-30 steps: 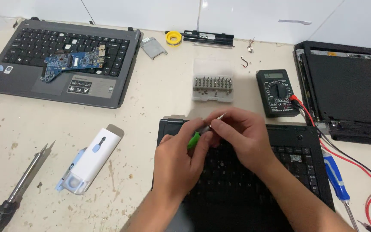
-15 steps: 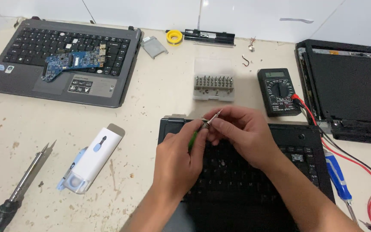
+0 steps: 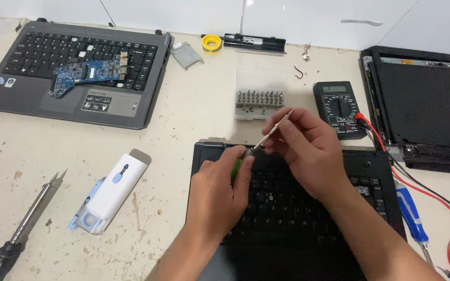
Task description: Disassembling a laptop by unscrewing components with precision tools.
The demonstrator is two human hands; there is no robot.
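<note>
Centrally, clear bit case (image 3: 259,96) near worktop's far edge; left hand (image 3: 222,195) clamped on green screwdriver (image 3: 259,145), right hand (image 3: 308,148) pinching its shaft.

screwdriver (image 3: 266,136): shiny metal shaft, green plastic grip | laptop (image 3: 292,208): matt black plastic | table (image 3: 183,130): scuffed, stained

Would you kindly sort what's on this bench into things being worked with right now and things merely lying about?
In use: green-handled screwdriver, held by left hand and right hand; black laptop beneath them.

Lying about: grey laptop with blue circuit board, bit set, multimeter, white tool case, soldering iron, blue screwdriver.
</note>
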